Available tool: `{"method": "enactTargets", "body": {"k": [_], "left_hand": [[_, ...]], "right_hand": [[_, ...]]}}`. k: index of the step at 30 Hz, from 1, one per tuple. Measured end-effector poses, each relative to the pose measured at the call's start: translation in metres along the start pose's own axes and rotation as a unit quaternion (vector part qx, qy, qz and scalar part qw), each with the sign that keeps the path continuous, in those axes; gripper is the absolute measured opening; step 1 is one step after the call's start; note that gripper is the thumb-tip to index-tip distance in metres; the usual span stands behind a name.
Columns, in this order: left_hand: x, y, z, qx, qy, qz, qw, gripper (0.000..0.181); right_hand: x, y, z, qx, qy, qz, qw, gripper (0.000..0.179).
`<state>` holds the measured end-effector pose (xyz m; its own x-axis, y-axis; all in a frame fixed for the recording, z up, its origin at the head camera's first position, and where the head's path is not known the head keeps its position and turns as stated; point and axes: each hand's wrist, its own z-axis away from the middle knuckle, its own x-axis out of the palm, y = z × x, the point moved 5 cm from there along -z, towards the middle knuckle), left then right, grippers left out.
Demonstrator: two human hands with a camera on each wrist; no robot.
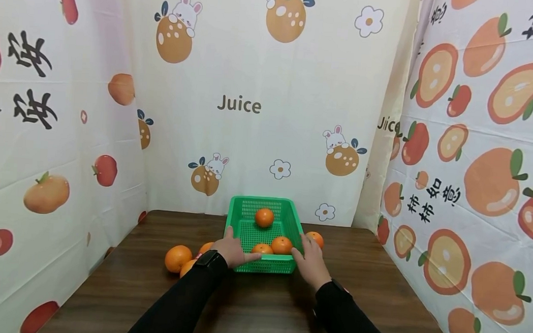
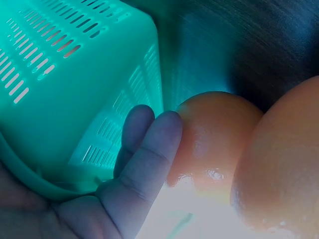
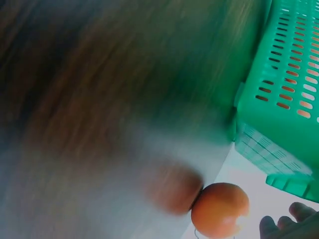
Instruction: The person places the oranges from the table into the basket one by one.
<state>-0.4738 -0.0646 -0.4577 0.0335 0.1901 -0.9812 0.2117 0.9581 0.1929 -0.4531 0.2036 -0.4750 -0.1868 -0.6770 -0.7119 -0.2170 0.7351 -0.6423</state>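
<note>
A green plastic basket [image 1: 262, 264] with slotted walls stands on the table, with three oranges [image 1: 264, 218] visible inside. My left hand [image 1: 231, 250] is at its front left corner, thumb stretched along the front rim and index finger pointing forward by the left side. In the left wrist view, the fingers [image 2: 149, 164] lie between the basket wall [image 2: 75, 99] and an orange [image 2: 214, 134]. At the front right corner is my right hand [image 1: 311, 263], thumb near the rim and fingers extended forward. Whether it touches the basket is unclear.
Several oranges [image 1: 178, 259] lie on the table left of the basket, partly behind my left hand. One more orange [image 1: 314, 238] sits just right of it. The brown table [image 1: 258, 308] meets printed cloth walls [image 1: 249, 150] at the back and both sides.
</note>
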Motion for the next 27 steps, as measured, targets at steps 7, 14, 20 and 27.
{"method": "enactTargets", "body": {"k": [7, 14, 20, 27], "left_hand": [[0.002, -0.001, -0.003, 0.001, 0.005, 0.003, 1.0, 0.108], [0.004, -0.001, -0.003, 0.006, 0.006, 0.001, 1.0, 0.11], [0.002, 0.001, -0.003, -0.001, -0.013, -0.012, 0.9998, 0.109], [-0.005, 0.004, 0.005, -0.006, -0.014, -0.015, 0.9998, 0.113]], "right_hand": [[-0.005, 0.01, 0.0, 0.008, 0.019, -0.024, 0.9995, 0.065], [-0.012, 0.024, -0.003, 0.025, 0.067, -0.007, 0.9974, 0.055], [-0.025, 0.028, -0.012, 0.029, 0.112, 0.018, 0.9931, 0.044], [-0.027, 0.038, -0.023, 0.023, 0.109, 0.063, 0.9917, 0.046]]}}
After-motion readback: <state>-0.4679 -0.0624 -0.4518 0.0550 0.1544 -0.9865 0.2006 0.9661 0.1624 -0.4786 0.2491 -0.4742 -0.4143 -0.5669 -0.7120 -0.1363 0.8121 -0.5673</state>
